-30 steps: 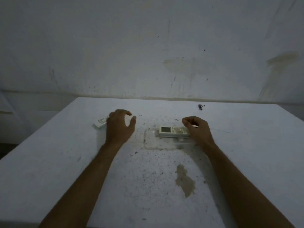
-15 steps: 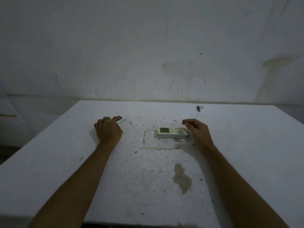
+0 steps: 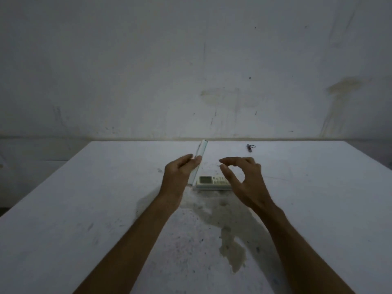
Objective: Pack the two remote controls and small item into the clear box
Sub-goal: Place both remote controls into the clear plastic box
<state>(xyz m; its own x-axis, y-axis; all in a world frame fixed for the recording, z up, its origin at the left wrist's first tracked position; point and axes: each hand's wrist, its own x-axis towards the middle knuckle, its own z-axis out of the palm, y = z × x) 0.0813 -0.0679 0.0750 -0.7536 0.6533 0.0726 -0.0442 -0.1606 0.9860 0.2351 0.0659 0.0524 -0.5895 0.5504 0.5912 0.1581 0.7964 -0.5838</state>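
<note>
My left hand (image 3: pixel 180 172) grips a slim white remote (image 3: pixel 200 152) on edge, lifted off the table and tilted up and away. A second white remote with a small screen (image 3: pixel 209 181) lies flat in the shallow clear box (image 3: pixel 196 205), whose outline is faint against the table. My right hand (image 3: pixel 244 177) hovers just above that remote's right end, fingers curled apart and holding nothing. A small dark item with a ring (image 3: pixel 249 147) lies near the table's far edge, to the right of both hands.
The white table (image 3: pixel 84 209) is speckled with dark marks and has a brownish stain (image 3: pixel 232 249) near the middle front. A stained wall stands right behind its far edge.
My left hand has picked up the slim remote from the left and carried it toward the centre, raised. My right hand has let go of the screened remote and lifted above it.
</note>
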